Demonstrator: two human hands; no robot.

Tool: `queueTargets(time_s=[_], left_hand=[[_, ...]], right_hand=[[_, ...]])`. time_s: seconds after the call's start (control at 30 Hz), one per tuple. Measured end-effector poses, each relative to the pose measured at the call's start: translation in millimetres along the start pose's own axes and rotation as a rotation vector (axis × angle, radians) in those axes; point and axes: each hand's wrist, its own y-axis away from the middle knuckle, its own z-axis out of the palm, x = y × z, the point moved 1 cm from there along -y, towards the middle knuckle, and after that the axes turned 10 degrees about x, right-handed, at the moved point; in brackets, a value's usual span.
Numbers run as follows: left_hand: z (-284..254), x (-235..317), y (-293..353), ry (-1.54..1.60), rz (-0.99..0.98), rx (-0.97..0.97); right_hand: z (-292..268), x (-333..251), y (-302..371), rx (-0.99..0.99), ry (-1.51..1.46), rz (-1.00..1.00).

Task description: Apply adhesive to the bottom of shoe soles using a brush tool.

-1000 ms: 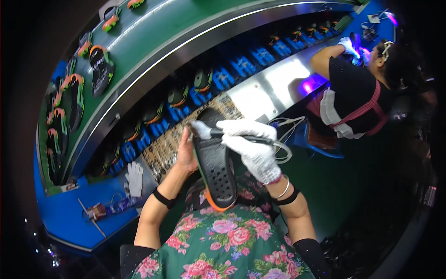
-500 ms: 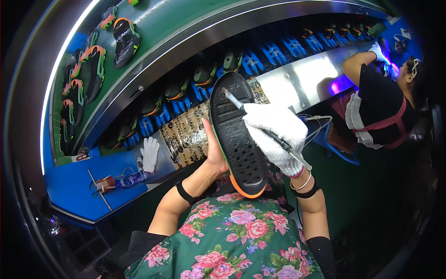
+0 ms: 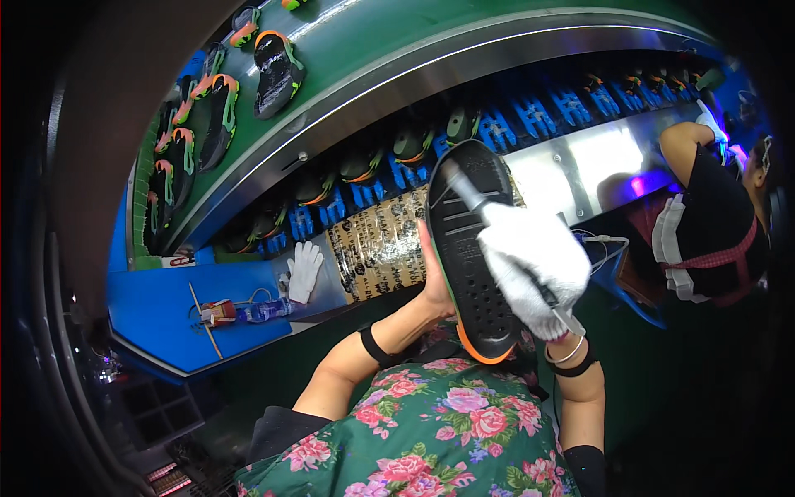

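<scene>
Gloved right hand (image 3: 538,257) is wrapped round a brush (image 3: 470,197) at the far end of a black sole (image 3: 469,244), which the bare left hand (image 3: 435,282) clasps by its left edge before the floral apron (image 3: 414,443), and which looks light, semi-rigid, possibly slick, best gripped by its rim.

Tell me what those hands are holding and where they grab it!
The left hand holds the black shoe sole by its left edge, about midway along. The gloved right hand holds a brush-like tool by its dark handle.
</scene>
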Motion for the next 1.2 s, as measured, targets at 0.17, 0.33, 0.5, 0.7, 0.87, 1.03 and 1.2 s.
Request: queueTargets(time_s=[0.17,0.33,0.5,0.7,0.87,1.03,1.2], left_hand=[[-15,0,-13,0.421,-0.134,-0.356],[-28,10,-23,0.386,-0.084,-0.371],[-68,-3,-37,0.106,-0.001,-0.191],[-45,7,-28,0.084,0.029,-0.074],[-39,4,-32,0.053,-0.093,-0.094],[-25,27,-23,-0.003,-0.035,0.040],[-38,27,-37,0.105,-0.085,-0.312]], right_hand=[[8,3,19,-0.269,0.177,-0.126],[1,2,-1,-0.236,-0.143,0.058],[13,2,12,-0.214,0.054,-0.156],[0,16,11,-0.095,-0.072,-0.061],[11,10,31,-0.232,-0.074,-0.145],[-3,21,16,-0.147,-0.085,-0.086],[12,11,35,-0.273,-0.158,-0.112]])
